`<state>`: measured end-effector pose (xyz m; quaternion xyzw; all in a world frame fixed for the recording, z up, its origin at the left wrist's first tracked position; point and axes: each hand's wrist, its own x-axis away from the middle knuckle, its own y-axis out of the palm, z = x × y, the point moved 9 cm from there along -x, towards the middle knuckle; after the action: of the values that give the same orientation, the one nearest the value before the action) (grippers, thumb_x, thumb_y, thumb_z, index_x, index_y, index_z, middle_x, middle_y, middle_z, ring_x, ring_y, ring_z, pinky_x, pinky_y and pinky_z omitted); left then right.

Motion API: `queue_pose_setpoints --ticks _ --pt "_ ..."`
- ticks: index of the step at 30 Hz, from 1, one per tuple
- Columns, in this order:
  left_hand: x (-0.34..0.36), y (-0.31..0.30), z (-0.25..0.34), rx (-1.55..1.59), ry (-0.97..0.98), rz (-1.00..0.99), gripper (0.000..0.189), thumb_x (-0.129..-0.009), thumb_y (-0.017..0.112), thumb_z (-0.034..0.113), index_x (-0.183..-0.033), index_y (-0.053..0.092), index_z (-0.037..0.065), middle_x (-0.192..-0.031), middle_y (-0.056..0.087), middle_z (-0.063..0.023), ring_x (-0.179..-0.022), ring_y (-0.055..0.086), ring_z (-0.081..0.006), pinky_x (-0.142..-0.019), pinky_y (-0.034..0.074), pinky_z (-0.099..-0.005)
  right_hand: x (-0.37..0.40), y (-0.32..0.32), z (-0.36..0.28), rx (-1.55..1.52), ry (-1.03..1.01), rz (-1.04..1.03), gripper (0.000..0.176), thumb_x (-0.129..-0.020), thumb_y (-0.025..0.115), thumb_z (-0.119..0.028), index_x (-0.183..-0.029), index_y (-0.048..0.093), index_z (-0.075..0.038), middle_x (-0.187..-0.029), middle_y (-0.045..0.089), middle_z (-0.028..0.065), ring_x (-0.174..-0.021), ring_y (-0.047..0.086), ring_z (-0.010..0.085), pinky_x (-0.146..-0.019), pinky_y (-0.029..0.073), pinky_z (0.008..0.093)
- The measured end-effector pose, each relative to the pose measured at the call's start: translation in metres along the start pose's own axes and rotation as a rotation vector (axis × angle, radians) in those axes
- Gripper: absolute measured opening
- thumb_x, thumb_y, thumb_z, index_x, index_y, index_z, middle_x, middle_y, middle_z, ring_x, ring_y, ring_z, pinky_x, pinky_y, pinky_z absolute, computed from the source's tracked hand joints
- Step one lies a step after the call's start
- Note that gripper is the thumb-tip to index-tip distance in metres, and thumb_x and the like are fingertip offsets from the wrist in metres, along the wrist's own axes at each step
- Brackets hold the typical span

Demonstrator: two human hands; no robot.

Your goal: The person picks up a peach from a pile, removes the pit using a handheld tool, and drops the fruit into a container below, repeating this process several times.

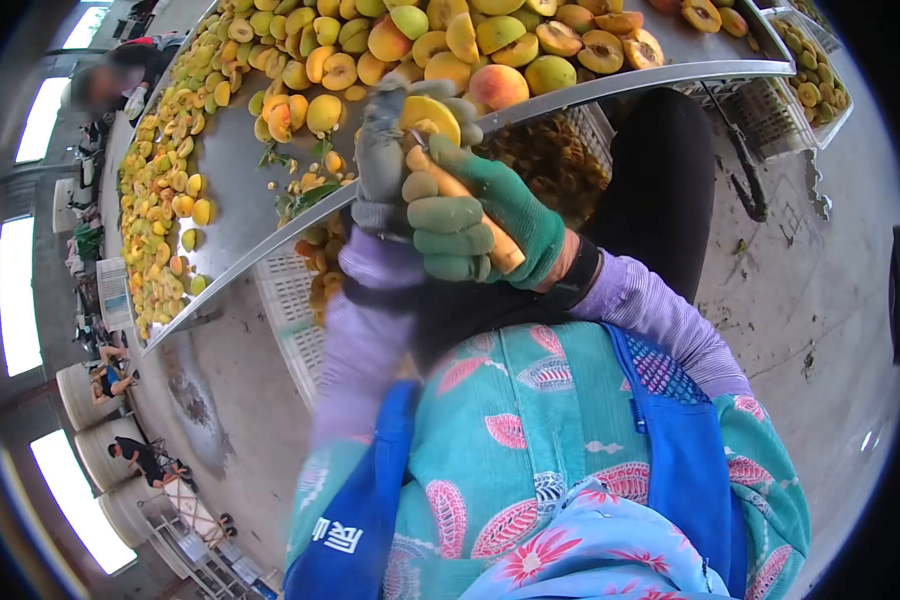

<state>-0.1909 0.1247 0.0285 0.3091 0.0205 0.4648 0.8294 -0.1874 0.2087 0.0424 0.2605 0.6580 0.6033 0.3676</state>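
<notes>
My left hand (378, 155), in a grey glove, is closed around a cut yellow peach (432, 118) near the front edge of the metal table. In a green glove, my right hand (490, 205) grips a wooden-handled tool (492, 232). The tool's upper end meets the lower side of the peach, and its working tip is hidden there. Both hands are close together, just in front of the table rim (300, 215). Behind them lie halved and whole peaches (498, 88).
Below the table stand a white crate (288, 310) with fruit and a container of dark cut pieces (545, 160). Another fruit-filled crate (810, 75) is at upper right. A person (145, 460) sits far left; another person (135, 75) is at the table's far side.
</notes>
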Motion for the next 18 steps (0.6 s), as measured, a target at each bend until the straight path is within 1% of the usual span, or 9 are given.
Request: queue_pose_setpoints --ticks 1,2,4,6,9,12,14,15,18 --pt "0.011 -0.008 -0.003 0.149 0.007 0.149 0.038 -0.098 0.048 0.041 -0.101 0.063 0.006 -0.089 0.065 -0.0099 -0.076 0.063 -0.0173 -0.064 0.053 -0.0295 0.0 0.004 0.005 -0.064 0.017 -0.035 0.041 -0.102 0.036 -0.047 -0.086 0.054 -0.014 -0.056 0.045 -0.0041 -0.043 0.039 0.0108 -0.045 0.036 0.0268" --pt "-0.002 -0.037 -0.013 0.431 0.073 -0.007 0.045 -0.095 0.053 0.041 -0.122 0.051 0.005 -0.103 0.062 -0.0093 -0.087 0.059 -0.0186 -0.068 0.052 -0.0309 0.001 0.009 0.014 -0.032 0.067 -0.05 0.04 -0.101 0.039 -0.049 -0.087 0.055 -0.014 -0.056 0.045 -0.0049 -0.043 0.04 0.0096 -0.043 0.035 0.0258" --pt "0.058 -0.065 0.022 0.116 0.234 0.248 0.033 -0.1 0.043 0.035 -0.1 0.064 0.009 -0.086 0.064 -0.0041 -0.076 0.063 -0.0146 -0.069 0.051 -0.0248 0.018 0.007 0.019 0.046 0.131 -0.004 0.039 -0.1 0.041 -0.05 -0.088 0.055 -0.015 -0.055 0.045 -0.0052 -0.043 0.041 0.0093 -0.041 0.034 0.0253" --pt "0.092 -0.133 0.069 -0.573 0.33 0.469 0.029 -0.097 0.048 0.033 -0.101 0.065 0.009 -0.086 0.064 -0.0029 -0.078 0.063 -0.0153 -0.072 0.05 -0.0268 0.034 -0.025 0.007 0.127 0.138 0.26 0.043 -0.1 0.038 -0.053 -0.087 0.051 -0.014 -0.055 0.045 -0.004 -0.04 0.039 0.0091 -0.042 0.034 0.0265" --pt "0.083 -0.157 0.113 -1.645 -0.196 0.71 0.039 -0.085 0.061 0.034 -0.102 0.066 0.0 -0.09 0.068 -0.018 -0.088 0.064 -0.0253 -0.078 0.051 -0.0363 0.051 -0.126 0.007 -0.095 0.105 0.747 0.041 -0.099 0.042 -0.052 -0.088 0.05 -0.013 -0.057 0.046 -0.0024 -0.042 0.042 0.0112 -0.038 0.036 0.0284" --pt "-0.02 -0.144 0.132 -1.899 0.306 0.456 0.047 -0.081 0.064 0.038 -0.111 0.064 0.002 -0.104 0.065 -0.0232 -0.1 0.063 -0.0305 -0.088 0.047 -0.0392 0.028 -0.082 0.013 0.054 0.22 0.51 0.038 -0.096 0.046 -0.051 -0.086 0.049 -0.015 -0.062 0.047 -0.0027 -0.047 0.045 0.0124 -0.046 0.038 0.0293" --pt "-0.097 -0.174 0.107 -2.275 0.314 0.305 0.051 -0.079 0.066 0.037 -0.116 0.062 0.003 -0.111 0.064 -0.0231 -0.107 0.061 -0.032 -0.092 0.046 -0.0408 0.027 -0.061 -0.01 0.253 0.105 0.611 0.037 -0.096 0.046 -0.051 -0.086 0.049 -0.016 -0.061 0.046 -0.0028 -0.047 0.045 0.0121 -0.044 0.036 0.0283" --pt "-0.115 -0.177 0.091 -2.34 0.035 0.351 0.053 -0.078 0.067 0.036 -0.119 0.06 0.003 -0.113 0.063 -0.0229 -0.109 0.06 -0.0319 -0.093 0.046 -0.0414 0.027 -0.053 -0.018 0.348 0.047 0.664 0.036 -0.096 0.046 -0.051 -0.086 0.049 -0.016 -0.06 0.046 -0.0028 -0.046 0.045 0.012 -0.044 0.036 0.0278" --pt "-0.119 -0.167 0.102 -1.99 -0.11 0.277 0.058 -0.074 0.073 0.035 -0.12 0.058 0.003 -0.115 0.063 -0.0207 -0.107 0.06 -0.0359 -0.093 0.047 -0.0393 0.03 -0.043 -0.045 0.51 -0.105 0.787 0.044 -0.098 0.045 -0.052 -0.09 0.052 -0.009 -0.057 0.047 -0.0009 -0.042 0.045 0.0104 -0.036 0.036 0.0248"
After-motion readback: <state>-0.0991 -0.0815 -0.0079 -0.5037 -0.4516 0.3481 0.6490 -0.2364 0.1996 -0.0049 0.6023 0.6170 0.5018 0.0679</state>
